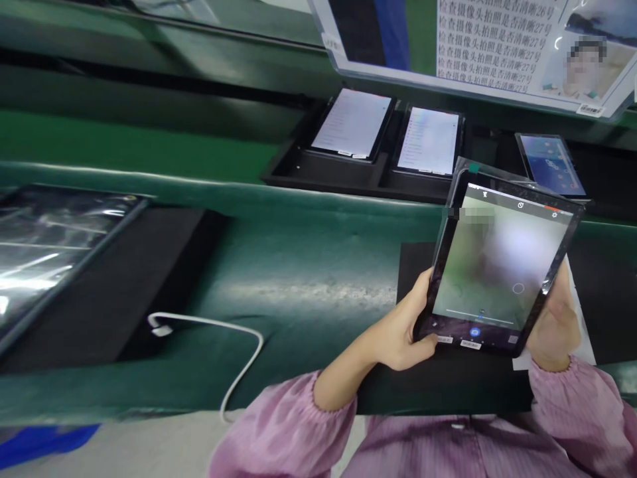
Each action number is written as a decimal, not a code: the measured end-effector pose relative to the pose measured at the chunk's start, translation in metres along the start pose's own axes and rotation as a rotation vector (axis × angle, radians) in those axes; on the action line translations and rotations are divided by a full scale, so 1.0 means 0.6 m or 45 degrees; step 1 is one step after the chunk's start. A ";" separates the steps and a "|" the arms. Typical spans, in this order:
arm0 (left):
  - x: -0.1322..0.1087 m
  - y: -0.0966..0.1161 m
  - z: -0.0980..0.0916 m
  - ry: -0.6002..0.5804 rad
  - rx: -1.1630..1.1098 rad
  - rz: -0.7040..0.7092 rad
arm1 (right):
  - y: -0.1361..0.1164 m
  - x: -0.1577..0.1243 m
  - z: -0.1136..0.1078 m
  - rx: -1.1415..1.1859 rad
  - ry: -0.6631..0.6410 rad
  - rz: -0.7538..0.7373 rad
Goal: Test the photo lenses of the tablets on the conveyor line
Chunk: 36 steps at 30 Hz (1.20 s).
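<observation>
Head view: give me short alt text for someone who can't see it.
Both hands hold a tablet upright over a green bench, its screen lit: left hand on the left edge, right hand behind the right edge. Behind it, two lit tablets sit in a black tray; a white cable lies at left.

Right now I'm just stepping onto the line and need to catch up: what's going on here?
A person in pink sleeves holds a tablet with both hands: the left hand grips its lower left edge, the right hand its right edge. Its screen is lit with a camera view. Two more lit tablets sit in a black tray behind. A white cable lies loose on the green bench.
</observation>
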<state>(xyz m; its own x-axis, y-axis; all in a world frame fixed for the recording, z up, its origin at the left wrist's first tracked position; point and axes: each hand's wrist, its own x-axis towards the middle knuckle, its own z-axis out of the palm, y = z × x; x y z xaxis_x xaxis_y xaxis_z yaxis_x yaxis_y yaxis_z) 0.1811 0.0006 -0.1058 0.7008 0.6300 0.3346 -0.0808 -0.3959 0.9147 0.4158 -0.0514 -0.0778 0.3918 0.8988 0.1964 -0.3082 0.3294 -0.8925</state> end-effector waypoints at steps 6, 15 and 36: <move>0.006 0.016 0.014 0.054 -0.020 -0.170 | -0.006 -0.005 0.007 -0.082 0.040 0.019; -0.001 0.034 0.041 0.169 0.063 -0.556 | -0.001 -0.010 -0.006 0.087 -0.058 0.082; 0.000 0.029 0.076 0.310 0.361 -0.609 | -0.004 -0.014 -0.006 0.194 -0.067 0.091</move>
<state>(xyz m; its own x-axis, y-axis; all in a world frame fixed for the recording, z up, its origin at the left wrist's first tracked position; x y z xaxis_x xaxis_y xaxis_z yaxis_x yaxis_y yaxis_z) 0.2117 -0.0367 -0.1003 0.4280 0.9034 -0.0257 0.4187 -0.1731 0.8915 0.4161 -0.0610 -0.0786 0.3197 0.9341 0.1588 -0.4630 0.3003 -0.8339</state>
